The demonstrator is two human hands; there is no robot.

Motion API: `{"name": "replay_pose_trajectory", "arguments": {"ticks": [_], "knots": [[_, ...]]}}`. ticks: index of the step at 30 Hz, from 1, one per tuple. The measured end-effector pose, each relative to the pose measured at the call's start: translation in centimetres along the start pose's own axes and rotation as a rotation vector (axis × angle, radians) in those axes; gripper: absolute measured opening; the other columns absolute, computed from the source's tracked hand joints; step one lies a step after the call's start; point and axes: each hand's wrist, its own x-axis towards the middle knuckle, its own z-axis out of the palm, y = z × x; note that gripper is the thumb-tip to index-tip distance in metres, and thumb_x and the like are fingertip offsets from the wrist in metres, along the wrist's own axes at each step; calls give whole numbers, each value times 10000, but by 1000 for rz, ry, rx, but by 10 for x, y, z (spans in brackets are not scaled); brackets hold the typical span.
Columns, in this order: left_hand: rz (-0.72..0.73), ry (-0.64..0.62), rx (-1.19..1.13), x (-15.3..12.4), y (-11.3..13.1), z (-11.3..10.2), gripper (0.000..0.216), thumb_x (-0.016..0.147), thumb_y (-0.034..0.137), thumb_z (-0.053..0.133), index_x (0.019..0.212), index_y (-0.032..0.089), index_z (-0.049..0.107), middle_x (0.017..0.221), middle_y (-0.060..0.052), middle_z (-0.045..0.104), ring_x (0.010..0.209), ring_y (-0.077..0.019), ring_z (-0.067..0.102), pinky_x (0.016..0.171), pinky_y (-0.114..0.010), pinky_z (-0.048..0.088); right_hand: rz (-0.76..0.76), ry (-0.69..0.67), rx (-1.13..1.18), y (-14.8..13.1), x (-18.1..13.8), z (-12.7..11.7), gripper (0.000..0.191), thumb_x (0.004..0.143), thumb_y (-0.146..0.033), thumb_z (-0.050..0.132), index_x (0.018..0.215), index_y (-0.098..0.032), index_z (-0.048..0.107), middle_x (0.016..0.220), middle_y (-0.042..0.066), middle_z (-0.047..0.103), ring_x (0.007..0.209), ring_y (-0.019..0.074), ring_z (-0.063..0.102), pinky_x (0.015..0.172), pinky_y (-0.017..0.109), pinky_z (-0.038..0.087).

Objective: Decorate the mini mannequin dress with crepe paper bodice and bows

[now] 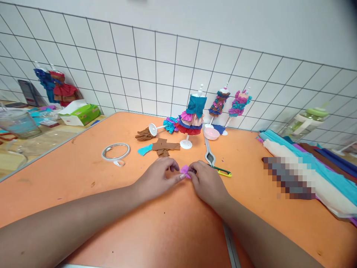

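The right hand (208, 182), its thumb and fingertips drawn together, pinches a small piece of purple paper (184, 170) between the 2 hands, above the orange counter (111, 208). The left hand (161, 174) is loosely curled with a gap between thumb and forefinger; its thumb tip touches the paper's near edge, but whether it grips cannot be told. Just beyond the right hand lies a yellow-and-green tool (224, 172). Past the left hand lie crossed brown strips (166, 145) with a blue strip (145, 149) at their left end, and, farther left, a tape roll (115, 152). Behind stands an upright dress form (196, 105) in a teal top and ruffled layers, near a pink bowl (211, 133). 2 smaller dressed forms (219, 102) stand by the tiled wall (134, 67). Rolled coloured papers (292, 143) lie far right; a green tissue box (86, 114) sits far left.
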Motion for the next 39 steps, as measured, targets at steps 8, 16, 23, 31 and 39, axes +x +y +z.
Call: {"name": "replay_pose_trajectory", "arguments": {"ticks": [8, 16, 23, 31, 39], "knots": [[-101, -39, -463, -3, 8, 11, 346, 849, 484, 548, 960, 196, 703, 908, -33, 683, 868, -211, 605, 734, -283, 456, -29, 250, 55, -16, -8, -4, 80, 851, -234, 567, 800, -222, 627, 800, -6, 659, 765, 153, 603, 646, 255, 368], [-80, -85, -328, -2, -2, 8, 192, 814, 301, 554, 829, 186, 706, 876, -25, 686, 843, -201, 604, 738, -284, 455, 21, 195, 101, -17, -6, -4, 85, 853, -258, 560, 817, -226, 631, 824, -8, 672, 760, 153, 607, 627, 254, 352], [-140, -92, -557, 0, 1, 6, 234, 748, 301, 646, 934, 164, 688, 977, -62, 708, 921, -228, 632, 793, -316, 481, 89, 253, 166, -14, -5, -3, 85, 819, -254, 586, 740, -222, 592, 772, -26, 650, 710, 136, 589, 606, 250, 351], [-166, -42, -509, 1, -4, 5, 319, 823, 472, 608, 869, 176, 718, 917, -54, 728, 910, -224, 650, 819, -311, 481, 93, 239, 195, -11, -5, -2, 86, 823, -256, 590, 743, -223, 600, 767, -29, 647, 700, 133, 578, 610, 250, 350], [-154, 7, -576, 1, 3, 2, 357, 792, 467, 661, 1006, 183, 694, 1067, -71, 702, 1010, -236, 631, 901, -346, 475, 110, 208, 182, -16, -6, 1, 112, 810, -260, 608, 709, -218, 586, 735, -37, 636, 669, 127, 557, 585, 245, 326]]}}
